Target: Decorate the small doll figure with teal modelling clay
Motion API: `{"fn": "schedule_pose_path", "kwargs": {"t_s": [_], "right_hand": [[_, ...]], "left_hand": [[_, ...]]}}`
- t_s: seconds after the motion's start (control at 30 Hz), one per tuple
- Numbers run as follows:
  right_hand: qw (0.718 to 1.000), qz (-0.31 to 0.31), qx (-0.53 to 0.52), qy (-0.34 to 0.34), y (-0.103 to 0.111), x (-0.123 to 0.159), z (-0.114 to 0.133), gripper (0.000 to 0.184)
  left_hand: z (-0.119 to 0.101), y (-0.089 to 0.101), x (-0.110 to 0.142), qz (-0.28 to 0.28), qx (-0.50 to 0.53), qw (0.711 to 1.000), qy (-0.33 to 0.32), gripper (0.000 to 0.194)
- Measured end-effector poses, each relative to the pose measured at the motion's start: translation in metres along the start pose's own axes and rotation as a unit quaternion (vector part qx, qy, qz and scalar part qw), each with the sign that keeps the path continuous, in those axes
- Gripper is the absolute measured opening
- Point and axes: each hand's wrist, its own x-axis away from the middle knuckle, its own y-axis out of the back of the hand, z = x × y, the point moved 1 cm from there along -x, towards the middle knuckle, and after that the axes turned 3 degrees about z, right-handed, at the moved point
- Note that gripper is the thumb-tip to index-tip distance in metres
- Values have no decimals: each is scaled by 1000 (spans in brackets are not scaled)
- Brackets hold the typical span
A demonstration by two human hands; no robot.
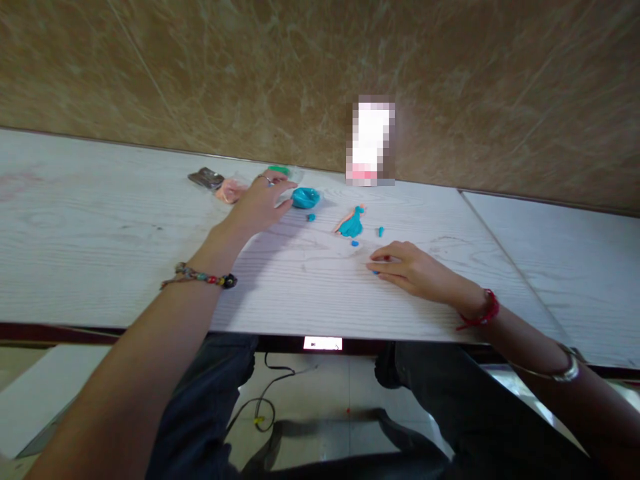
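My left hand (263,205) reaches across the white tabletop with its fingers apart. Its fingertips are beside a clear bag of blue clay (305,198) and a green clay packet (279,170); I cannot tell if they touch either. My right hand (409,268) rests low near the table, its fingertips closed over a small piece of blue clay (376,272), mostly hidden beneath them. Between the hands lies a flat blue clay figure shaped like a dress (352,224) with a pale orange edge. Small blue bits (311,218) lie around it, including a short roll (381,232).
A dark brown packet (206,177) and a pinkish clay packet (231,191) lie left of my left hand. Behind the table (100,267) rises a brown marbled wall (240,80). A bright pixelated patch (371,140) covers something there. A black cable (267,399) curls on the floor.
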Motion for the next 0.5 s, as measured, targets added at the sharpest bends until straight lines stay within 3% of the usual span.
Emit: {"fn": "schedule_pose_path", "kwargs": {"t_s": [0.2, 0.33, 0.5], "right_hand": [[998, -39, -56, -7, -1, -8, -4, 18], [998, -48, -20, -37, -6, -17, -4, 17], [999, -22, 21, -28, -9, -16, 0, 21]], "left_hand": [[-1, 0, -1, 15, 11, 1000, 15, 32], [1, -1, 0, 11, 18, 1000, 9, 32], [2, -1, 0, 7, 0, 1000, 11, 32]]}}
